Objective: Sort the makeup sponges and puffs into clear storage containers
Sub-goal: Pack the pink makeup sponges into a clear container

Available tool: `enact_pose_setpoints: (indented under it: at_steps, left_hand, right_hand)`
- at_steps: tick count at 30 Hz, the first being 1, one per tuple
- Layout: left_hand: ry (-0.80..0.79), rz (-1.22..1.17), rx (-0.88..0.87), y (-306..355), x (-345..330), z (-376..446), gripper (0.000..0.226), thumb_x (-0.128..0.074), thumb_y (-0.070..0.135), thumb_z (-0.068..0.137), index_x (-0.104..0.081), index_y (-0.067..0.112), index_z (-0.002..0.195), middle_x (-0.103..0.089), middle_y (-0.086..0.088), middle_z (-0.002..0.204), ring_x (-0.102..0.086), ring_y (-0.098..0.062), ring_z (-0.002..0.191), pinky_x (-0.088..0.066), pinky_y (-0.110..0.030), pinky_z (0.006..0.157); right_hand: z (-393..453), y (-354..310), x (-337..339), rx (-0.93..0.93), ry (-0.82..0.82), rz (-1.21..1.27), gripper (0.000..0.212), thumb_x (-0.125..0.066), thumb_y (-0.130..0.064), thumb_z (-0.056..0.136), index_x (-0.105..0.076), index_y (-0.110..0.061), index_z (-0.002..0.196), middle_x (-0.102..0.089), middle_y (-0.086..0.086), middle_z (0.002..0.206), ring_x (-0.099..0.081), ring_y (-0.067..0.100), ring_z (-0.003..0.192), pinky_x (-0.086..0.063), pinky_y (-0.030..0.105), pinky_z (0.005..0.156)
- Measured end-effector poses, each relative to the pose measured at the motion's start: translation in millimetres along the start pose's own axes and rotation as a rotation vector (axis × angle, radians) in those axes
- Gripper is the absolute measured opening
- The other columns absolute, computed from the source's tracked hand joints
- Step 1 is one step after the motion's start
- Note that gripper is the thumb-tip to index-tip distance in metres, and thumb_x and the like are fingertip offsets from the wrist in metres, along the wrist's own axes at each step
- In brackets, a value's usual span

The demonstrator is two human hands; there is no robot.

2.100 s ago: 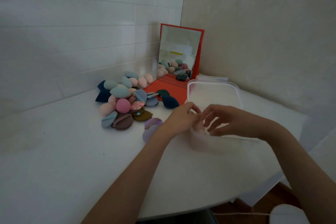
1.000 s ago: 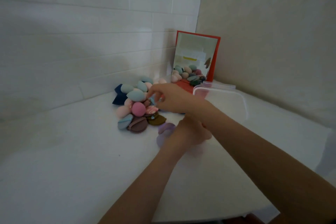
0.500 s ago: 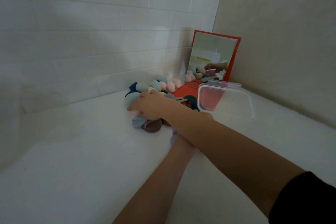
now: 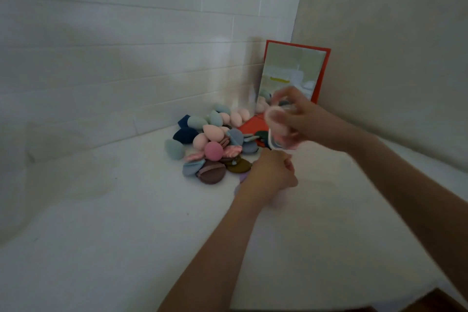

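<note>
White counter (image 4: 106,230) fills lower frame, w/ white tiled wall (image 4: 126,45) upper left & beige wall (image 4: 392,33) upper right. Red-framed mirror (image 4: 293,71) stands in the corner, center-right, its red base flat on the counter. Pile of makeup sponges and puffs (image 4: 215,144) sits mid-frame just left of the mirror base: teal, navy, pink & peach egg-shaped sponges toward the back, flat round puffs (brown, olive, blue-grey, pink) at the front. One teal sponge (image 4: 174,148) lies at the pile's left edge, a bit apart.

Right hand (image 4: 301,119) is raised at center-right in front of the mirror, motion-blurred, fingers curled round a pale pink sponge (image 4: 277,124). Clear container (image 4: 278,145) is barely readable just below it; blur hides its outline.

Left hand (image 4: 272,172) is low, center frame, beside the pile's front; fingers curled, something pale lilac under it, but can't tell if it's gripping.
</note>
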State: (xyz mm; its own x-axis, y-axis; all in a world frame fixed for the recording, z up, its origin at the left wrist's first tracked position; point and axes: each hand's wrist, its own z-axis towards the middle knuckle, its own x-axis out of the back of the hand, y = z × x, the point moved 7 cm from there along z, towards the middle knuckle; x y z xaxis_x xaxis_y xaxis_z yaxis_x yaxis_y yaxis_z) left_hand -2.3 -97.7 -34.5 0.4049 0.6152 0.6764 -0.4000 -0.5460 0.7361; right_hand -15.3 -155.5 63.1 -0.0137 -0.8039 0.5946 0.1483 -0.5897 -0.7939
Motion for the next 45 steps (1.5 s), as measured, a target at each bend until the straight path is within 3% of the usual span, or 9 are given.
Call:
enact_pose_setpoints:
  at_steps: [5,9,11,15,24,28,35,40,45]
  left_hand:
    - [-0.064,0.015,0.014,-2.9,0.9,1.0,0.035,-0.073,0.013,0.072,-0.063,0.021,0.104,-0.046,0.004,0.104,-0.049,-0.013,0.086,-0.040,-0.021,0.074]
    - [-0.083,-0.015,0.026,0.3,2.6,-3.4,0.055,-0.073,0.010,0.072,-0.053,0.023,0.122,-0.047,-0.003,0.122,-0.052,-0.018,0.100,-0.044,-0.026,0.080]
    - [-0.086,-0.035,0.034,1.8,3.3,-6.4,0.055,-0.072,0.009,0.072,-0.053,0.022,0.122,-0.048,-0.003,0.117,-0.053,-0.018,0.099,-0.045,-0.026,0.081]
    - [-0.090,-0.035,0.044,4.6,3.2,-8.6,0.050,-0.072,0.012,0.075,-0.053,0.017,0.122,-0.053,-0.002,0.113,-0.051,-0.015,0.096,-0.045,-0.027,0.082]
    - [-0.010,0.015,0.037,7.6,7.1,-8.9,0.033,-0.066,0.027,0.081,-0.059,0.018,0.113,-0.061,-0.004,0.111,-0.056,-0.016,0.093,-0.049,-0.033,0.088]
    - [0.065,0.050,0.003,11.0,7.4,-8.7,0.031,-0.058,0.029,0.086,-0.060,0.017,0.114,-0.060,-0.003,0.107,-0.054,-0.015,0.089,-0.047,-0.031,0.084]
    - [0.102,0.014,-0.039,11.5,7.3,-1.2,0.024,-0.067,0.029,0.083,-0.062,0.026,0.107,-0.046,-0.004,0.120,-0.057,-0.017,0.100,-0.050,-0.034,0.090]
    - [0.038,0.171,-0.067,19.5,9.8,5.1,0.029,-0.067,0.035,0.083,-0.062,0.024,0.109,-0.040,-0.005,0.113,-0.053,-0.017,0.087,-0.051,-0.031,0.081]
    - [0.053,0.281,-0.075,20.9,4.2,15.6,0.026,-0.063,0.032,0.087,-0.060,0.018,0.109,-0.040,-0.007,0.112,-0.054,-0.024,0.095,-0.049,-0.037,0.089]
  right_hand:
    - [-49.1,54.8,27.5,-0.237,-0.033,-0.342,0.021,-0.077,-0.023,0.077,-0.060,-0.022,0.088,-0.061,0.006,0.088,-0.060,0.014,0.059,-0.054,0.028,0.047]
    - [-52.3,72.9,10.8,-0.275,-0.066,-0.406,0.037,-0.078,-0.011,0.073,-0.060,-0.021,0.104,-0.050,0.000,0.103,-0.059,0.016,0.078,-0.050,0.016,0.046]
    - [-48.2,71.9,5.2,-0.190,0.004,-0.440,0.045,-0.078,-0.008,0.072,-0.050,-0.022,0.105,-0.048,-0.001,0.100,-0.056,0.013,0.072,-0.044,0.013,0.045]
    - [-45.9,70.1,-2.0,-0.042,0.113,-0.473,0.035,-0.079,-0.013,0.072,-0.052,-0.024,0.091,-0.054,-0.001,0.095,-0.058,0.018,0.073,-0.054,0.031,0.065]
    - [-50.8,81.1,-2.0,-0.077,0.185,-0.525,0.019,-0.068,-0.008,0.080,-0.065,-0.016,0.097,-0.064,0.002,0.073,-0.058,0.012,0.063,-0.052,0.029,0.068]
    - [-48.8,86.4,-4.8,-0.127,0.132,-0.491,0.024,-0.073,-0.015,0.079,-0.065,-0.019,0.101,-0.067,0.002,0.078,-0.063,0.013,0.070,-0.053,0.028,0.075]
    - [-52.6,87.8,0.6,-0.156,0.172,-0.405,0.032,-0.071,-0.011,0.081,-0.045,-0.019,0.098,-0.064,-0.002,0.078,-0.062,0.012,0.068,-0.046,0.019,0.059]
    - [-52.3,83.4,-2.3,-0.106,0.174,-0.527,0.021,-0.070,-0.017,0.082,-0.049,-0.018,0.083,-0.060,-0.001,0.080,-0.059,0.018,0.076,-0.041,0.020,0.062]
    - [-50.8,66.5,1.5,-0.176,0.170,-0.707,0.013,-0.053,-0.011,0.088,-0.058,-0.022,0.085,-0.065,-0.001,0.094,-0.059,0.016,0.085,-0.047,0.027,0.071]
